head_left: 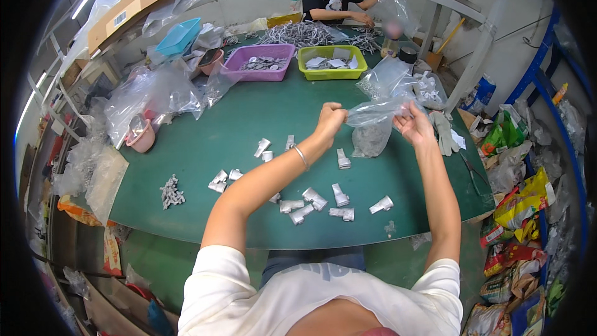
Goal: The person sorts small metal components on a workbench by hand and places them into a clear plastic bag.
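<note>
Bare green table (236, 124) beyond scattered metal parts (311, 202)

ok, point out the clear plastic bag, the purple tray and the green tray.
clear plastic bag (371, 132): head view, hanging body of the bag.
purple tray (258, 74): head view, near wall.
green tray (333, 74): head view, near wall.

Plastic bag (372, 126) above table (205, 149); metal parts (314, 202) in front; two trays (292, 62) behind

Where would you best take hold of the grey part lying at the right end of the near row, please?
Grip the grey part across its narrow tube end, coming from above. It lies flat on the green table, angled, with its wider end up to the right, and nothing touches it. The right hand is nearer, but both hands now hold the clear bag.
</note>
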A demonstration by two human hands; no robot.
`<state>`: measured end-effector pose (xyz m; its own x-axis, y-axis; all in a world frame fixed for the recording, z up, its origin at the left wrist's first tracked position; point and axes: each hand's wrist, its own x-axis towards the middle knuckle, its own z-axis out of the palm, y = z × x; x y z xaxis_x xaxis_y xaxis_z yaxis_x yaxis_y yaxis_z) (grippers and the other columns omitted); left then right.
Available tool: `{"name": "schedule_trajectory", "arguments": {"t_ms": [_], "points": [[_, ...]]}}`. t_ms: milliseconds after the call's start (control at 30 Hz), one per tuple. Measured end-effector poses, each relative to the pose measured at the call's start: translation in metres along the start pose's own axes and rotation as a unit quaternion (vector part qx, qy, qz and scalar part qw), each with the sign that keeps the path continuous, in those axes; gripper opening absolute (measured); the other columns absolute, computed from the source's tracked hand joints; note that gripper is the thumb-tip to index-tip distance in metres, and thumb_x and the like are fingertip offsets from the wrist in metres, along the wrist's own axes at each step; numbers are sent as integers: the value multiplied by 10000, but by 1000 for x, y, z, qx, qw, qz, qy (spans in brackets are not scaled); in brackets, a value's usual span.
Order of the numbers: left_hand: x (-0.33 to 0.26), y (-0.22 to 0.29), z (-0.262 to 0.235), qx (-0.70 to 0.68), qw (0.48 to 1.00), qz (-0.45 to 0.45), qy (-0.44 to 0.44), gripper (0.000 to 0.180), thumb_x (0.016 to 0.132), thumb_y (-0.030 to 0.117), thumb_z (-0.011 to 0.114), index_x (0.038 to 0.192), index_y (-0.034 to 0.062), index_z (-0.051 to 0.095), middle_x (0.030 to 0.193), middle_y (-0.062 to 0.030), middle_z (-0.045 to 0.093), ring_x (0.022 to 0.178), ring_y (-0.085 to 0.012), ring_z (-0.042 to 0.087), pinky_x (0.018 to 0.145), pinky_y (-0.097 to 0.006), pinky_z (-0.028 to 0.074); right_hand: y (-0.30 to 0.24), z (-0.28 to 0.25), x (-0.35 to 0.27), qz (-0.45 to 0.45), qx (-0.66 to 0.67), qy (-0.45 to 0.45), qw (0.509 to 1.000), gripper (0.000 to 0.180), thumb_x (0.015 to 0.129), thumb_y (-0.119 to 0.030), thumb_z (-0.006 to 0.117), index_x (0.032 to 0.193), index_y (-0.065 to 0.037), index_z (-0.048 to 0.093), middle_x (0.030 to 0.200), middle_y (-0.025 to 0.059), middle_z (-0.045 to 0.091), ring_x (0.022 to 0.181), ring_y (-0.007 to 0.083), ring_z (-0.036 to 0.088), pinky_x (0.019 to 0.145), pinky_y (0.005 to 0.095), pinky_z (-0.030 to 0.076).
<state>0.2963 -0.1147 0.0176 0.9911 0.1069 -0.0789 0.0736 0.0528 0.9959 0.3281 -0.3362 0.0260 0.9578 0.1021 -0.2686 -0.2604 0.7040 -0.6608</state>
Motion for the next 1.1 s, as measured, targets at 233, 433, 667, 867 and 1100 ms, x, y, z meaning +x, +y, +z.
{"name": "schedule_trajectory", "arguments": {"t_ms": [233,433,667,867,1100], "points": [[-12,28,44,509,822,251,-46,360,734,289,656,988,40,605,995,-194,550,945,-340,557,795,-402,458,3,-13,-16,-19,-143,-124,982,172,849,-279,596,821,-114,554,803,16,548,799,167,532,767,392,393],[29,-1,40,401,866,296,-19,220,827,173,546,724,2,637,695,-161,618,651,-299,627,588,-376,492,11,-4,-50,36,67,-3,997,125,861,-140,553,832,-34,494,795,56,570,786,184,545,833,399,447],[67,-34,30,-259,962,-86,1,170,871,132,462,724,62,513,578,14,425,471,-91,379,406,-249,342,11,-96,4,15,171,-155,973,121,885,-137,531,842,-72,439,624,17,427,604,161,446,851,398,445],[30,-18,85,-31,995,96,-25,349,809,307,612,616,22,554,545,-31,509,430,-124,464,374,-306,363,39,-25,-22,-81,-270,-16,959,310,832,-224,600,1052,-17,531,907,91,586,820,197,542,755,382,475],[62,-40,39,-363,918,-154,-42,372,924,283,419,608,86,435,491,1,361,363,-134,296,342,-277,292,22,-50,15,44,137,76,987,124,840,-15,415,808,10,532,799,118,581,807,248,571,743,325,480]]}}
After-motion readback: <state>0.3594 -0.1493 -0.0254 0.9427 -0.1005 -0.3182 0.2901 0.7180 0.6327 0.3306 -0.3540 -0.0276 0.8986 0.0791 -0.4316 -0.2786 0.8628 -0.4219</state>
